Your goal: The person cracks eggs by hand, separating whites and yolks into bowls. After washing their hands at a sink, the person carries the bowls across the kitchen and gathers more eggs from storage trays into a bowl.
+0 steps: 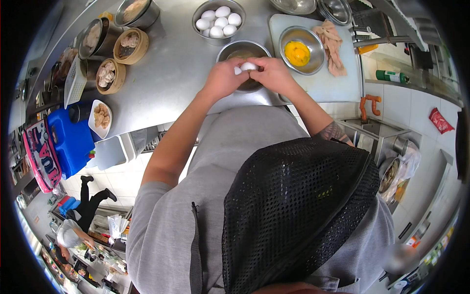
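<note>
Both hands meet over a steel bowl (245, 43), fingers closed around a white egg (248, 66). My left hand (225, 77) grips it from the left, and my right hand (272, 74) from the right. A smaller white patch shows beside my left fingertips, perhaps a separate bit of shell. The fingers partly hide the egg and the bowl's inside. Just beyond stands a steel bowl of whole white eggs (220, 22). To the right, egg yolks (297, 53) lie in another steel bowl (317, 51), which rests on a white cutting board (338, 88).
A crumpled cloth (330, 46) lies on the board. At the left of the steel counter (161, 73) are bamboo steamers (117, 78) with food, metal pots (110, 41) and a white dish (94, 122) of food. Another person (88, 210) is at the lower left.
</note>
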A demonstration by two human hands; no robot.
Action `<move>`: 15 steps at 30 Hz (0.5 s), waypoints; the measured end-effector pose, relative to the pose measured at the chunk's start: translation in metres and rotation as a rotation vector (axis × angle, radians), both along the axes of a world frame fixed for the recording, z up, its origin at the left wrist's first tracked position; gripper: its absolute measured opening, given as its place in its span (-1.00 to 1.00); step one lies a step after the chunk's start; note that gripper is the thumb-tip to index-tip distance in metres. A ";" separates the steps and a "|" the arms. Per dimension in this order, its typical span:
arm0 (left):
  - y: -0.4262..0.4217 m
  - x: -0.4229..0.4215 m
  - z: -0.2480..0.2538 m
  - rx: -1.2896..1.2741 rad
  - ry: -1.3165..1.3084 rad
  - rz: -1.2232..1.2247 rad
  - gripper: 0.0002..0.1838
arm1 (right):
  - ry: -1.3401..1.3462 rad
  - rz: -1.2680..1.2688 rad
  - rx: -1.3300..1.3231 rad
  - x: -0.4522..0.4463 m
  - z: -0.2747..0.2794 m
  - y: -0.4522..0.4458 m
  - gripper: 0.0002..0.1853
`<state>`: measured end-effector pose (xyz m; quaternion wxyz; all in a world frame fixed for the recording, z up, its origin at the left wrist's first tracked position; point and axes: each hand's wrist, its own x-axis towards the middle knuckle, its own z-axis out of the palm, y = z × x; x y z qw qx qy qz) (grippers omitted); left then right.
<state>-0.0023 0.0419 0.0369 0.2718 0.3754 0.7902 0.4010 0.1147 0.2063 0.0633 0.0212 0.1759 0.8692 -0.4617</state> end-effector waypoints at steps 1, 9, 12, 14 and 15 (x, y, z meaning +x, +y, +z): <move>0.001 0.000 -0.002 -0.017 0.016 -0.002 -0.60 | 0.016 0.013 0.039 0.000 -0.001 -0.001 -0.54; 0.005 0.002 -0.004 -0.018 0.065 -0.008 -0.59 | 0.104 0.035 0.137 -0.001 -0.020 0.002 -0.58; 0.006 0.003 -0.006 0.014 0.107 -0.005 -0.58 | 0.113 0.054 0.187 -0.003 -0.015 0.001 -0.61; 0.005 0.002 -0.008 0.024 0.130 0.000 -0.58 | 0.114 0.066 0.219 -0.002 -0.016 0.001 -0.62; 0.004 0.001 -0.009 0.017 0.199 -0.033 -0.61 | 0.142 0.079 0.226 -0.002 -0.019 0.001 -0.62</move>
